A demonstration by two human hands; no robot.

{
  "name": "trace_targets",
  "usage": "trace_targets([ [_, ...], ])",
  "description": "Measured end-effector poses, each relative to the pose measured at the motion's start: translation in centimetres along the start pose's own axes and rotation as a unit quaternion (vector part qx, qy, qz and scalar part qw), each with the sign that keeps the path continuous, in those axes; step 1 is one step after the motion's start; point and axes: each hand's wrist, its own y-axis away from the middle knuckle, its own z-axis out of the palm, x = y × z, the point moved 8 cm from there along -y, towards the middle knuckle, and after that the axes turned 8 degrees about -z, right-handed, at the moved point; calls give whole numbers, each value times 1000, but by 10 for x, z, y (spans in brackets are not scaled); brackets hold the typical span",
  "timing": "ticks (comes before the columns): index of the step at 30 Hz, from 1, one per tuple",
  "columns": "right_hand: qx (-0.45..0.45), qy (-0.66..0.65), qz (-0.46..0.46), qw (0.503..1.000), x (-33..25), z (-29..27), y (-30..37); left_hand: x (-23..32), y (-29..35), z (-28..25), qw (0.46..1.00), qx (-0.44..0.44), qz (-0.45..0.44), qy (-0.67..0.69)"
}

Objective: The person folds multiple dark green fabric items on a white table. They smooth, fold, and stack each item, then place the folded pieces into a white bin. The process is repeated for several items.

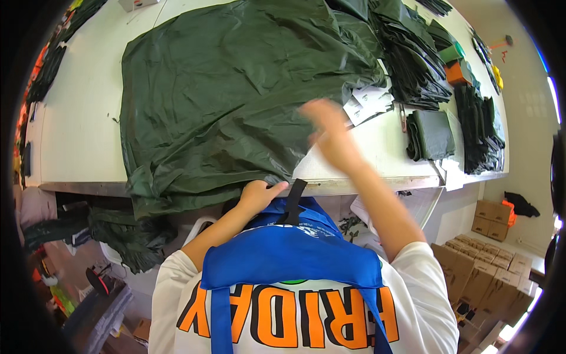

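A large dark green, shiny waterproof sheet [224, 76] lies spread and wrinkled across the white table, its near edge hanging over the front. My left hand [259, 196] pinches that near edge, thumb on top, at the table's front. Beside its thumb a short black strap [295, 197] stands out over my blue apron. Over the sheet's right border is my right hand [333, 133], smeared by motion, so its fingers cannot be made out clearly. White printed paper slips [368, 105] lie just beyond it, partly under the sheet.
Stacks of folded dark green pieces [418, 65] stand along the table's right side, with a smaller folded bundle [430, 135] nearer me. A green roll [451, 53] and an orange item [457, 74] sit among them. Cardboard boxes [483, 271] fill the floor at lower right.
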Motion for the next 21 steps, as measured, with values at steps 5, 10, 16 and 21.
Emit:
trace_targets([
  [5,14,237,109,965,179,-70,13,-15,1,8,996,61,37,48],
  [10,-175,198,50,963,217,-60,-10,0,10,-4,973,95,180,111],
  [16,-291,386,104,869,267,-54,48,34,39,-1,969,37,241,-39],
  [21,-59,442,170,879,207,-72,30,-65,110,-188,824,559,18,93],
])
